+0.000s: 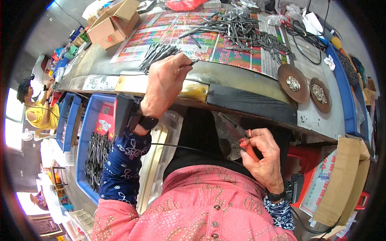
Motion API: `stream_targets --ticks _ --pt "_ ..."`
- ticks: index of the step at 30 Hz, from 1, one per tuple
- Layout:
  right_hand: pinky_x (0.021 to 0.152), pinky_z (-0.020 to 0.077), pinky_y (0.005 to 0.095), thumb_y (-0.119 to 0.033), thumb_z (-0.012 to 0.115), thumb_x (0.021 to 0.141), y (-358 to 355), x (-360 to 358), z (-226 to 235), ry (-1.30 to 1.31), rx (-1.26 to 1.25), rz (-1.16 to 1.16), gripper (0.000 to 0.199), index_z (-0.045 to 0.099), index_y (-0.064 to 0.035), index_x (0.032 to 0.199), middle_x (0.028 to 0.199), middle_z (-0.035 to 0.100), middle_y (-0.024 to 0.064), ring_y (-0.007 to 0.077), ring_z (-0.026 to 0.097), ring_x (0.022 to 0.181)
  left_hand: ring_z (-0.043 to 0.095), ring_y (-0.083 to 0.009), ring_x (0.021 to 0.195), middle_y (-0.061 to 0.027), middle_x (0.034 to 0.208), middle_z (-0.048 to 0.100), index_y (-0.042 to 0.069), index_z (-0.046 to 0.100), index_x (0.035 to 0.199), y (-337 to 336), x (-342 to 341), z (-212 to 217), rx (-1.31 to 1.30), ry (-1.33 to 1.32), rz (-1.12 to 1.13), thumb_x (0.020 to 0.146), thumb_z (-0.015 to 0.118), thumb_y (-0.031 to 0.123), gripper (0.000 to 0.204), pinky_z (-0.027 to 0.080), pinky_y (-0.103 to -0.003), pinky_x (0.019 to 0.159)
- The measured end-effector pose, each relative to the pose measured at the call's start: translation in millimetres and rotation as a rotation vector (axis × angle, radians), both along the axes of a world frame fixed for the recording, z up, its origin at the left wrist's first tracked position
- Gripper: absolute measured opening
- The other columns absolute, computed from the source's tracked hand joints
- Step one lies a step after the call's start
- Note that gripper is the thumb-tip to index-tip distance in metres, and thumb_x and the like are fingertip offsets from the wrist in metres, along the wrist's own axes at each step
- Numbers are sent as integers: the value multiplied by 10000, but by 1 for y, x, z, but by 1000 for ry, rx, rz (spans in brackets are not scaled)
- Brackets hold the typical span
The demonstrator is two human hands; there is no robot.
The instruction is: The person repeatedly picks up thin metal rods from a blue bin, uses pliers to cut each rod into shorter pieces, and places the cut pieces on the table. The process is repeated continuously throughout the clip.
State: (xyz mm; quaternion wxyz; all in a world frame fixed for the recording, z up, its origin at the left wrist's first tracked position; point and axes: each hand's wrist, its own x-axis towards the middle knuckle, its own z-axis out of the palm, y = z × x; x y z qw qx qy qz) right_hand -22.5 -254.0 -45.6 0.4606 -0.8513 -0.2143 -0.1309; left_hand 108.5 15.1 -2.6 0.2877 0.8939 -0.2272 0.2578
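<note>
Left hand [165,82]: I'm seeing pinched fingers holding a black rod [194,62]
Right hand [265,158]: curled fingers are gripping a red-handled tool [251,153], nearer

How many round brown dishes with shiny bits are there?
2: the bigger dish toward the right of the table, and the smaller dish on the bigger one's right. Clutter might hide more.

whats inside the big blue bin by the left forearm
The blue bin holds thin dark pieces in a heap, plus a red printed sheet. The navy sleeve covers part of its right side; anything under the heap is hidden.
</note>
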Motion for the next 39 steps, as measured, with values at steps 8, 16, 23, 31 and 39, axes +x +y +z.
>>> stream_targets --ticks 8,16,23,31,39 --pt "722 423 399 -21 750 660 5 0 12 -363 -204 -159 261 617 -50 882 980 588 111 290 564 843 605 -84 563 -92 847 703 -11 639 1027 -20 -74 8 -948 817 -366 964 643 83 114 473 -206 493" --pt "841 410 464 -141 758 668 4 -11 21 -421 -351 -141 268 649 -55 898 1050 577 127 309 572 946 566 -92 469 -130 854 691 1 611 1038 -21 -101 -3 -1226 1024 -453 973 620 78 102 434 -191 408" --pt "778 417 451 -137 742 665 1 -16 23 -455 -400 -109 248 642 -53 875 1044 564 126 303 569 909 507 -67 426 -122 825 702 18 607 1038 -20 -109 -1 -1229 1099 -466 965 640 95 111 375 -186 388" --pt "640 439 414 -67 682 677 -1 -15 11 -262 -201 75 179 583 -26 821 869 534 121 321 529 762 599 -89 508 -140 832 712 -24 588 1031 -22 -119 -2 -1105 1025 -494 917 665 -14 138 453 -191 444" --pt "683 412 275 -2 651 735 -19 -13 -7 568 370 506 175 576 8 893 850 496 78 169 494 740 696 -270 760 -124 883 686 20 684 989 -30 -126 -9 -115 -1 -397 724 693 -75 281 564 -323 635"
